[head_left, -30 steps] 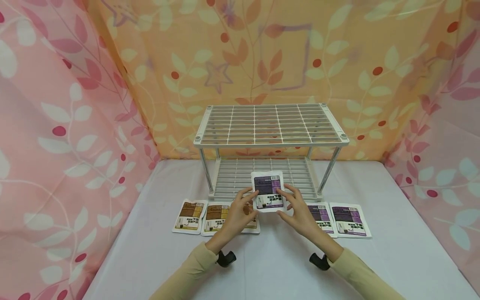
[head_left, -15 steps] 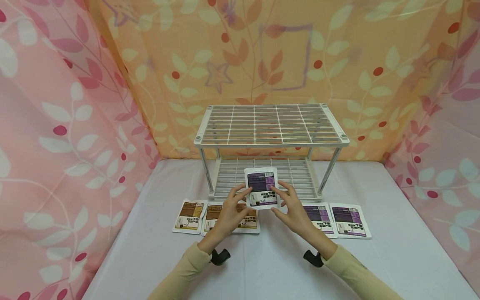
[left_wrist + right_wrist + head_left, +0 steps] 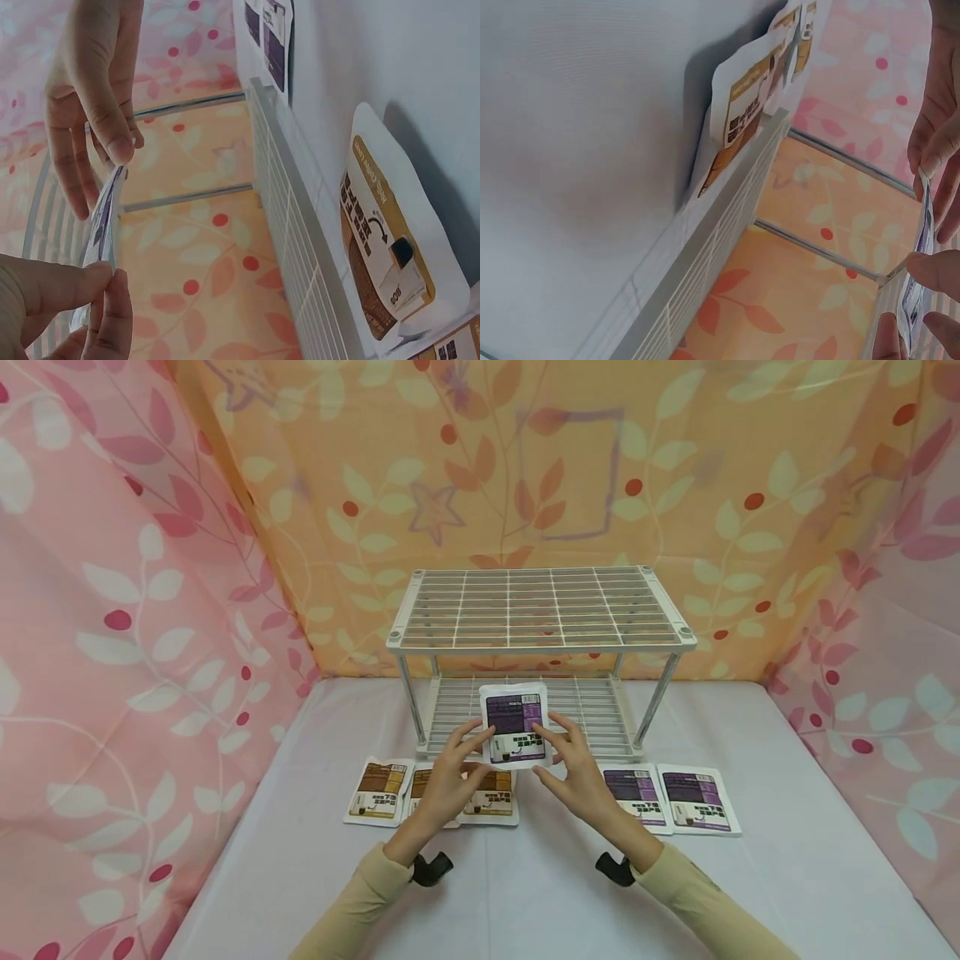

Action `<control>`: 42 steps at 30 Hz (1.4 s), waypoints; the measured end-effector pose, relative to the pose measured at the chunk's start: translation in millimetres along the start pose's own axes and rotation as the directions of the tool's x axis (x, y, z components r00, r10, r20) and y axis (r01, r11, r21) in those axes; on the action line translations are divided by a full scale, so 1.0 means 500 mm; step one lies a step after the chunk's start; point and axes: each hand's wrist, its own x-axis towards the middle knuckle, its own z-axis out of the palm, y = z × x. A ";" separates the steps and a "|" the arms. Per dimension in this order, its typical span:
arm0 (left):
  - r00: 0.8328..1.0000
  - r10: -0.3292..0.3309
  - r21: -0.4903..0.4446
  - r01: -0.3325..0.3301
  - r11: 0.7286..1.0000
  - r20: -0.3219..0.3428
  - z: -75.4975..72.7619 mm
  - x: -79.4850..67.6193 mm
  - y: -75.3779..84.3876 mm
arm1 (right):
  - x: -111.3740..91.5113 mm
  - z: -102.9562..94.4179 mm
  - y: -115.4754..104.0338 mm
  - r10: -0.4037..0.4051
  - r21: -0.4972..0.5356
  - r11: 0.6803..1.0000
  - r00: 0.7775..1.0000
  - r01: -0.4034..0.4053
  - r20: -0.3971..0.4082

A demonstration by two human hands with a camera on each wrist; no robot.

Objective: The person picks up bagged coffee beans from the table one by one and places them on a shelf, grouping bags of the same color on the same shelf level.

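A white pouch with a purple printed label (image 3: 514,723) is held up in front of the wire rack, its printed side toward the head camera. My left hand (image 3: 452,781) pinches its left edge between thumb and fingers. On the opposite edge, my right hand (image 3: 577,777) grips it the same way. Both wrist views show the thin pouch (image 3: 105,225) edge-on between the two hands. Behind and below the hands, brown-labelled pouches (image 3: 378,791) lie on the table at left, one partly covered by my left hand. Purple-labelled pouches (image 3: 699,800) lie at right.
A white two-tier wire rack (image 3: 543,647) with metal posts stands at the back of the white table (image 3: 525,893). Its lower shelf (image 3: 600,714) sits just beyond the held pouch. Patterned cloth (image 3: 495,460) hangs behind and on both sides.
Both hands have carried the purple-labelled pouch left and slightly up, toward the rack. The pouches on the table and the rack have stayed in place.
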 end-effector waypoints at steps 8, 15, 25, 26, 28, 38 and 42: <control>1.000 -0.001 0.069 0.003 0.998 -0.027 -0.009 -0.002 -0.031 | 0.013 0.008 -0.012 -0.100 -0.046 0.994 0.995 0.099 -0.024; 0.998 -0.002 0.115 0.009 0.993 -0.062 -0.020 0.000 -0.016 | 0.020 0.010 -0.024 -0.142 -0.037 0.989 0.990 0.141 -0.023; 0.991 0.091 0.179 -0.073 0.981 -0.097 -0.034 0.002 -0.009 | 0.033 0.009 -0.039 -0.193 -0.085 0.978 0.981 0.189 -0.035; 0.989 0.108 0.184 -0.088 0.979 -0.100 -0.036 0.002 -0.008 | 0.035 0.008 -0.041 -0.199 -0.086 0.977 0.979 0.195 -0.036; 0.986 0.128 0.204 -0.105 0.973 -0.103 -0.040 0.003 -0.005 | 0.039 0.006 -0.046 -0.207 -0.083 0.976 0.978 0.203 -0.036; 0.975 0.176 0.294 -0.130 0.947 -0.136 -0.059 0.008 0.015 | 0.063 0.001 -0.070 -0.254 -0.104 0.963 0.967 0.250 -0.034; 0.964 0.217 0.320 -0.159 0.934 -0.154 -0.067 0.010 0.015 | 0.075 0.003 -0.081 -0.279 -0.110 0.956 0.960 0.273 -0.035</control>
